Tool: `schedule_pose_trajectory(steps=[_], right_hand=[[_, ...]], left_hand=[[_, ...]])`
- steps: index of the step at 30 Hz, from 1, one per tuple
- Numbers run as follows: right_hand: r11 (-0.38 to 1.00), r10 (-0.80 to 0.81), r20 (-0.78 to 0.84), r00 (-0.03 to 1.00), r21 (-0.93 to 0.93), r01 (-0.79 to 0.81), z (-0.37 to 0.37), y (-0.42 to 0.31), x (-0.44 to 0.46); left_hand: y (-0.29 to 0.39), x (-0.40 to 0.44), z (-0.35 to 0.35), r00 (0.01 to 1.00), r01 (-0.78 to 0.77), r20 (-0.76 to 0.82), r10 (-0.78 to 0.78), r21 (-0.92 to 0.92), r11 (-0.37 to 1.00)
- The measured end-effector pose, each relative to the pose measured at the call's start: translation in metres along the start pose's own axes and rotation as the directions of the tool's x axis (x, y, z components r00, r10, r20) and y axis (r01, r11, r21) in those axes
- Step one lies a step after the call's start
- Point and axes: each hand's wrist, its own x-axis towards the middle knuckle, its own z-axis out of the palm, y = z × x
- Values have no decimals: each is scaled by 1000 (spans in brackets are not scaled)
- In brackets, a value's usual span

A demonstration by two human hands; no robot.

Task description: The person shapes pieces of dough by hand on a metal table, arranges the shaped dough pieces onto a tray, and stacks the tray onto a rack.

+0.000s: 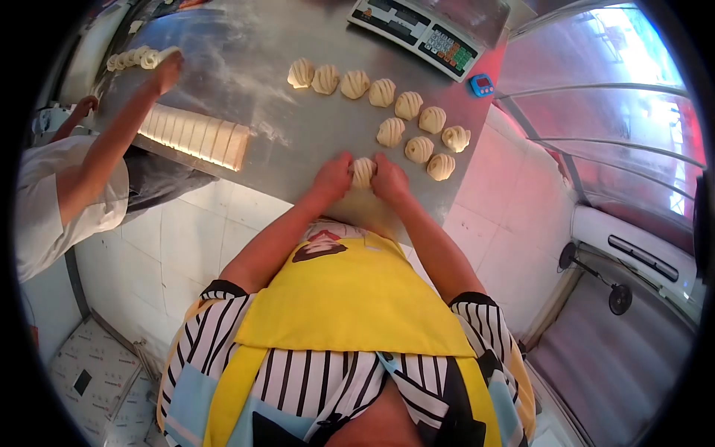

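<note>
Head view: pinching striped dough (363, 173) between the fingers of left hand (334, 179) and right hand (389, 179), at the near edge of table (305, 130), close to similar rolls (383, 92). Apparently shaping it, next calling for light, even pressure from both sides. Seemingly pointing away from the body along its longer axis, front end too small to tell.

Cannot see the underside of the dough piece (363, 173), hidden at twelve o'clock between left hand (333, 177) and right hand (389, 179). Cannot see the whole scale (389, 21) towards one, cut off by the top edge, nor read the tiny key labels (450, 51), nor the blue timer (482, 86) between one and two. Cannot see the whole co-worker (89, 190) at nine, cut off by the view's dark rim.
</note>
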Motion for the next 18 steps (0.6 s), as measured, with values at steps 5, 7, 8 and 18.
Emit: schedule_pose_trajectory(steps=[5,7,8,18], right_hand=[[719,90,268,959,649,-249,5,13,5],[465,103,217,971,852,-240,-28,-4,-18],[318,118,203,972,920,-231,-37,-9,-33],[610,10,155,988,782,-129,-45,-50,-12]], left_hand=[[-26,11,3,989,-138,-65,132,-106,985],[-2,34,-25,997,-60,-59,46,-251,966],[7,45,-36,999,-10,-49,-6,-325,946],[14,66,-80,999,-23,25,26,-142,990]])
